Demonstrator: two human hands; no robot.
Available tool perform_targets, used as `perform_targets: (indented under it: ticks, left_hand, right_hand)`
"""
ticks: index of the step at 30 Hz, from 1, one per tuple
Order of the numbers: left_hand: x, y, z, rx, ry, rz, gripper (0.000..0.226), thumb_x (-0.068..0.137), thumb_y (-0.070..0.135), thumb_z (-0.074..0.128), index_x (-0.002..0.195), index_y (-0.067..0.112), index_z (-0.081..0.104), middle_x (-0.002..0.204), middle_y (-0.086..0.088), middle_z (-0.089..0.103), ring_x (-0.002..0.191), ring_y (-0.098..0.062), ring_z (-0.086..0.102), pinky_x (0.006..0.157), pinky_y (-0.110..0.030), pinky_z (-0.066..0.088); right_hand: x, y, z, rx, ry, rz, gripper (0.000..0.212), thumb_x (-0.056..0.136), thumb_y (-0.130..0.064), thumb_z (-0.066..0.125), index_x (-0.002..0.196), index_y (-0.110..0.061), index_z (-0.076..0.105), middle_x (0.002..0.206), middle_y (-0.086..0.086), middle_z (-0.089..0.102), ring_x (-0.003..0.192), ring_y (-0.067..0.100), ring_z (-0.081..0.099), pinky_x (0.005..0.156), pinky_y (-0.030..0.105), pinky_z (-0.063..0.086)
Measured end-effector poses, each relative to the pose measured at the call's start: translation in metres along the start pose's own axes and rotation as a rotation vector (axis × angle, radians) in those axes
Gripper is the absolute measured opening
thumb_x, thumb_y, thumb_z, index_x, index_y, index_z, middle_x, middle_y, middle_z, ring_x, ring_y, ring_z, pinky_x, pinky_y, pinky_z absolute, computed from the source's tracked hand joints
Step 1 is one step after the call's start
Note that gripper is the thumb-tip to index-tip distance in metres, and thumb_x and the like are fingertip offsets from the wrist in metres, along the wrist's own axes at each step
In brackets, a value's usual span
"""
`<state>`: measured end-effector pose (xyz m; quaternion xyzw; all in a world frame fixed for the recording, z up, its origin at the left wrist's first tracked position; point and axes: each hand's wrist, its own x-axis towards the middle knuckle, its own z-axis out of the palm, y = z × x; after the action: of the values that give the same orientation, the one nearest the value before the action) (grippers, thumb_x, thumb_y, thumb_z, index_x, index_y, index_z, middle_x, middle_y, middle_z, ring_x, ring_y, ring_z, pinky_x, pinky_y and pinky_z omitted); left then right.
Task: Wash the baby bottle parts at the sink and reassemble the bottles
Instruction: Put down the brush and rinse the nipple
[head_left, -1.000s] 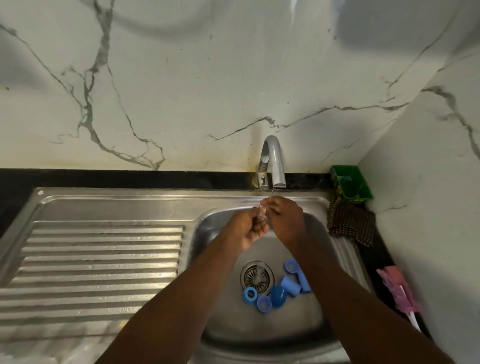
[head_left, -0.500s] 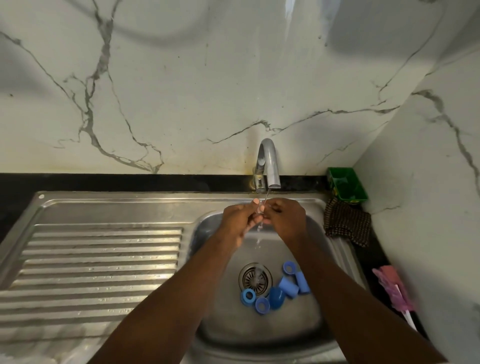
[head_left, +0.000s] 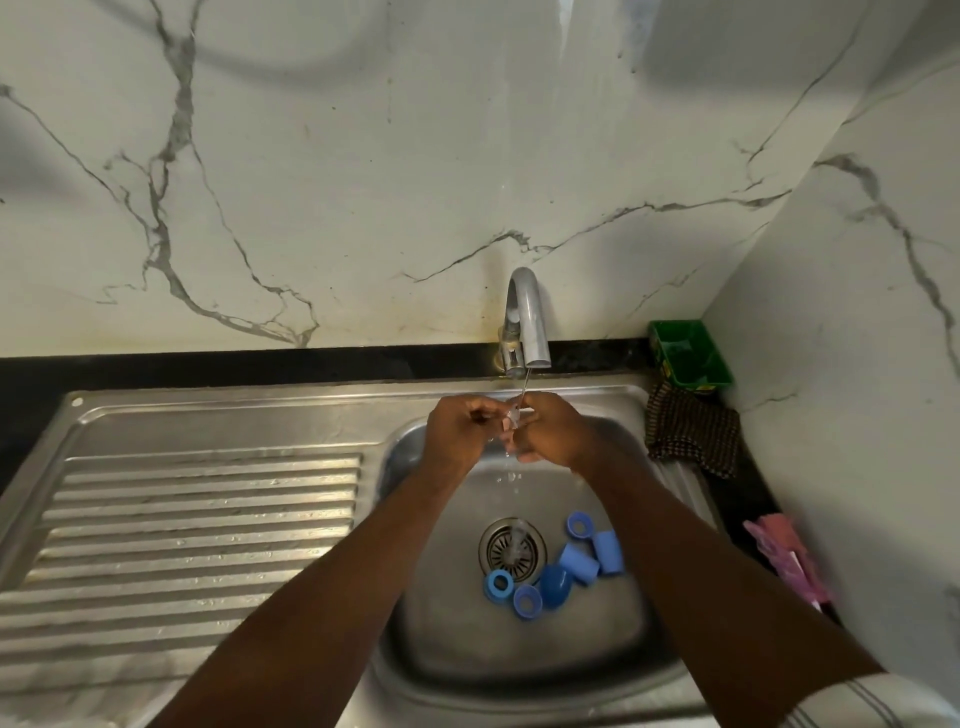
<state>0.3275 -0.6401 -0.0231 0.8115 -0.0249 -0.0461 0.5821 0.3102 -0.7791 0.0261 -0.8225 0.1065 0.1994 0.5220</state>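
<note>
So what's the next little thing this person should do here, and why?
Probably turn the small clear piece over under the thin stream, to rinse its other side. The left hand and the right hand both pinch it just below the tap, with water running. The blue parts lie by the drain, so they can wait.

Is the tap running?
On. A thin stream drops from the faucet onto the small clear part pinched between left hand and right hand; water splashes at the drain.
</note>
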Motion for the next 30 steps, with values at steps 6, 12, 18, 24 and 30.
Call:
perform_targets:
  ticks: [6, 12, 18, 24, 30]
  left_hand:
    - [0.003, 0.0, 0.004, -0.045, 0.017, -0.022, 0.026, 0.084, 0.011, 0.078, 0.097, 0.032, 0.072, 0.099, 0.006, 0.074, 0.094, -0.014, 0.071, 0.086, -0.037, 0.059]
    - [0.003, 0.015, 0.003, -0.265, 0.075, -0.248, 0.014, 0.095, 0.012, 0.065, 0.087, 0.022, 0.07, 0.079, -0.001, 0.073, 0.074, -0.022, 0.07, 0.074, -0.033, 0.059]
    - [-0.002, 0.017, 0.002, -0.293, 0.016, -0.229, 0.01, 0.094, 0.01, 0.067, 0.097, 0.003, 0.073, 0.077, -0.017, 0.072, 0.062, -0.02, 0.064, 0.061, -0.029, 0.057]
    - [0.0, 0.015, 0.003, -0.245, 0.03, -0.23, 0.012, 0.094, 0.019, 0.068, 0.089, 0.009, 0.072, 0.071, -0.01, 0.069, 0.056, -0.016, 0.059, 0.052, -0.022, 0.051]
    - [-0.007, 0.02, 0.005, -0.391, -0.056, -0.234, 0.016, 0.094, 0.005, 0.063, 0.109, 0.007, 0.071, 0.093, -0.002, 0.074, 0.076, -0.002, 0.072, 0.064, -0.016, 0.056]
  right_hand:
    - [0.002, 0.005, -0.008, 0.039, 0.106, -0.08, 0.033, 0.081, -0.004, 0.077, 0.1, -0.02, 0.055, 0.105, 0.012, 0.069, 0.088, 0.024, 0.069, 0.069, 0.032, 0.058]
    - [0.005, 0.011, -0.003, -0.156, 0.213, -0.203, 0.038, 0.081, -0.018, 0.081, 0.109, -0.017, 0.055, 0.094, -0.014, 0.062, 0.084, -0.001, 0.058, 0.063, 0.008, 0.038]
    - [0.007, 0.012, -0.001, -0.208, 0.247, -0.259, 0.035, 0.089, -0.016, 0.071, 0.12, -0.019, 0.056, 0.107, -0.004, 0.065, 0.093, 0.008, 0.061, 0.07, 0.011, 0.04]
    - [0.007, 0.014, 0.001, -0.248, 0.233, -0.266, 0.028, 0.093, -0.023, 0.068, 0.12, -0.015, 0.066, 0.103, -0.008, 0.062, 0.093, 0.006, 0.056, 0.066, 0.001, 0.033]
    - [0.013, 0.018, 0.004, -0.111, 0.307, -0.175, 0.019, 0.099, -0.02, 0.058, 0.111, -0.009, 0.069, 0.096, 0.008, 0.072, 0.071, 0.008, 0.065, 0.066, 0.01, 0.051]
